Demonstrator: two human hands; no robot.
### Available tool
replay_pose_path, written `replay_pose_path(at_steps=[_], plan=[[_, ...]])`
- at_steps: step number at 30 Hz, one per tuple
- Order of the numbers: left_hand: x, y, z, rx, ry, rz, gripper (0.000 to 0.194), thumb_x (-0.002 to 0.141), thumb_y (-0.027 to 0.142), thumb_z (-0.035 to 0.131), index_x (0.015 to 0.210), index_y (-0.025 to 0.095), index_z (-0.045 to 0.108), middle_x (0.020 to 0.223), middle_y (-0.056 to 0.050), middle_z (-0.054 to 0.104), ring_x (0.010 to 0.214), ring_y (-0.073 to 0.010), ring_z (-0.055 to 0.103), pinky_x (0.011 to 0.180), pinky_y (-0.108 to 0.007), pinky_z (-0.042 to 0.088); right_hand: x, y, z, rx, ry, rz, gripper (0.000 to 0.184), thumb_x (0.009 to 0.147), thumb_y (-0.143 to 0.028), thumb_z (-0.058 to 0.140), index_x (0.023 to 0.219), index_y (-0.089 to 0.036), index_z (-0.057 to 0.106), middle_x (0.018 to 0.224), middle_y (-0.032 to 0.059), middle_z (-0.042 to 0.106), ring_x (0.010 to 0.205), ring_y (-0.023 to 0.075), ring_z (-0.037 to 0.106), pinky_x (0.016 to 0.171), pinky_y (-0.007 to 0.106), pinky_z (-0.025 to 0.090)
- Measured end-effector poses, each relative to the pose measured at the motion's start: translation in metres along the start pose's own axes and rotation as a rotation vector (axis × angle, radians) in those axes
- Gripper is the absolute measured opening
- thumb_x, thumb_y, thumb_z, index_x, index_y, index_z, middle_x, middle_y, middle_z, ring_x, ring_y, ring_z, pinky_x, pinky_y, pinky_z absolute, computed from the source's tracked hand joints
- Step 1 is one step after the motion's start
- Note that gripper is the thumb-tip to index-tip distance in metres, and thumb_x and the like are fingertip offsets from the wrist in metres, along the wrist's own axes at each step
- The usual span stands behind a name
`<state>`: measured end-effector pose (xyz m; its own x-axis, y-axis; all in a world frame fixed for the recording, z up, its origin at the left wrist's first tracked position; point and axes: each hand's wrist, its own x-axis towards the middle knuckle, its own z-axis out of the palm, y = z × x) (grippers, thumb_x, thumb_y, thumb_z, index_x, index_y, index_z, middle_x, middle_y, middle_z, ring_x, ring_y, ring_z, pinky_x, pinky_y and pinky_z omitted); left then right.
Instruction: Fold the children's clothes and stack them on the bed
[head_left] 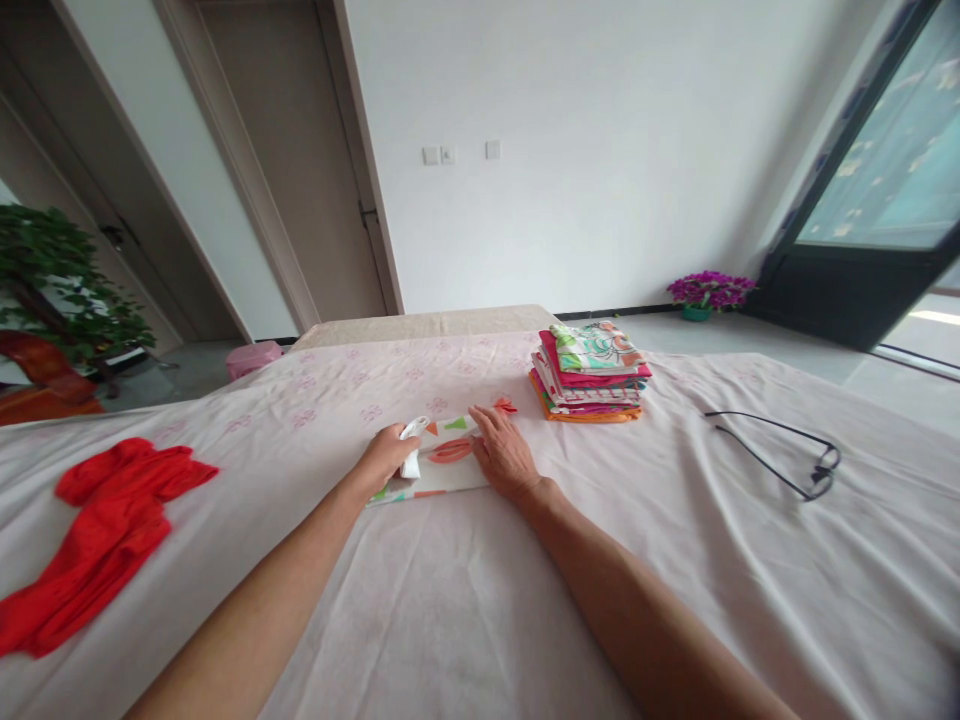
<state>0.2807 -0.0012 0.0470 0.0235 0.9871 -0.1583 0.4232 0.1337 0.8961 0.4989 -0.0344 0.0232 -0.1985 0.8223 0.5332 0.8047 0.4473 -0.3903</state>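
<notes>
The left fingers pinch a white piece of fabric at the left end of a small folded printed cloth; whether the white piece belongs to it I cannot tell. The right fingers grip nothing that shows: they lie spread and flattened over the cloth's right end. Between the two, the cloth's pale middle shows red, green and orange figures, and its near edge runs almost straight from below the left fingers toward the right wrist. A red-orange scrap pokes out just past the right fingertips. Beyond and to their right, with a narrow strip of sheet between, stands a stack of folded cloths, its edges uneven, a green-and-white print on top and orange at the bottom. Farther right, well apart from the right fingers, lie black-framed glasses, their arms pointing back toward the stack. Well left of the left fingers sprawls a crumpled red garment, running out of view; a broad stretch of sheet between leaves room sideways. Nearer than the fingers, wrinkled sheet spreads between the forearms. Ahead of the fingertips, it runs on, flower-printed, toward a beige cover.
</notes>
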Motion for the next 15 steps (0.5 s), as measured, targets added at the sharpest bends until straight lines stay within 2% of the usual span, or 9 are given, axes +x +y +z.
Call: replay_pose_path(at_steps=[2,4,6,9,10,12,15], plan=[[0.0,0.0,0.0,0.027,-0.002,0.017,0.029,0.074,0.041,0.064,0.087,0.015,0.064,0.058,0.002,0.058,0.049,-0.0119,0.055,0.043,-0.019,0.037,0.0,0.001,0.001,0.001,0.001,0.003,0.046,0.096,-0.026,0.046,0.141,-0.015,0.048,0.142,0.0156,0.052,0.129,0.0266,0.048,0.107,0.044,0.04],[-0.001,0.0,-0.003,0.051,0.003,0.037,0.04,0.082,0.049,0.053,0.096,0.014,0.065,0.064,-0.002,0.063,0.052,-0.0146,0.06,0.046,-0.022,0.044,0.0,0.001,0.001,-0.001,0.003,0.001,0.046,0.096,-0.026,0.046,0.141,-0.016,0.048,0.142,0.0154,0.052,0.129,0.0263,0.049,0.106,0.044,0.041],[-0.004,-0.002,-0.009,0.086,0.049,0.086,0.047,0.088,0.05,0.041,0.108,0.013,0.064,0.073,-0.006,0.068,0.059,-0.0166,0.066,0.052,-0.025,0.049,0.0,0.001,0.001,-0.004,0.005,-0.002,0.045,0.096,-0.026,0.046,0.141,-0.016,0.048,0.141,0.0152,0.052,0.128,0.0258,0.049,0.107,0.044,0.041],[-0.01,-0.006,-0.017,0.154,0.141,0.209,0.041,0.09,0.042,0.042,0.115,0.019,0.065,0.096,-0.009,0.073,0.087,-0.0197,0.07,0.076,-0.031,0.055,0.0,0.0,0.0,-0.016,0.006,-0.006,0.044,0.097,-0.026,0.045,0.139,-0.015,0.049,0.141,0.0158,0.053,0.128,0.0252,0.049,0.107,0.043,0.04],[-0.012,-0.008,-0.017,0.186,0.151,0.268,0.038,0.089,0.039,0.045,0.115,0.021,0.066,0.107,-0.009,0.072,0.101,-0.0208,0.068,0.089,-0.033,0.053,-0.001,-0.001,-0.001,-0.022,0.005,-0.01,0.044,0.097,-0.027,0.045,0.139,-0.014,0.05,0.141,0.016,0.053,0.128,0.0251,0.049,0.107,0.043,0.04],[-0.016,-0.013,-0.013,0.339,0.125,0.446,0.039,0.09,0.036,0.047,0.121,0.022,0.065,0.129,-0.008,0.065,0.127,-0.0225,0.055,0.109,-0.038,0.04,-0.001,-0.003,-0.003,-0.037,-0.004,-0.029,0.043,0.098,-0.028,0.045,0.138,-0.014,0.051,0.141,0.0159,0.053,0.129,0.025,0.049,0.108,0.043,0.039],[-0.02,-0.02,0.003,0.721,0.039,0.699,0.05,0.095,0.041,0.04,0.139,0.019,0.052,0.15,-0.011,0.047,0.144,-0.0251,0.034,0.119,-0.046,0.024,-0.001,-0.005,-0.004,-0.071,-0.035,-0.065,0.043,0.099,-0.028,0.042,0.138,-0.014,0.051,0.142,0.0149,0.053,0.13,0.0245,0.049,0.112,0.044,0.035]])
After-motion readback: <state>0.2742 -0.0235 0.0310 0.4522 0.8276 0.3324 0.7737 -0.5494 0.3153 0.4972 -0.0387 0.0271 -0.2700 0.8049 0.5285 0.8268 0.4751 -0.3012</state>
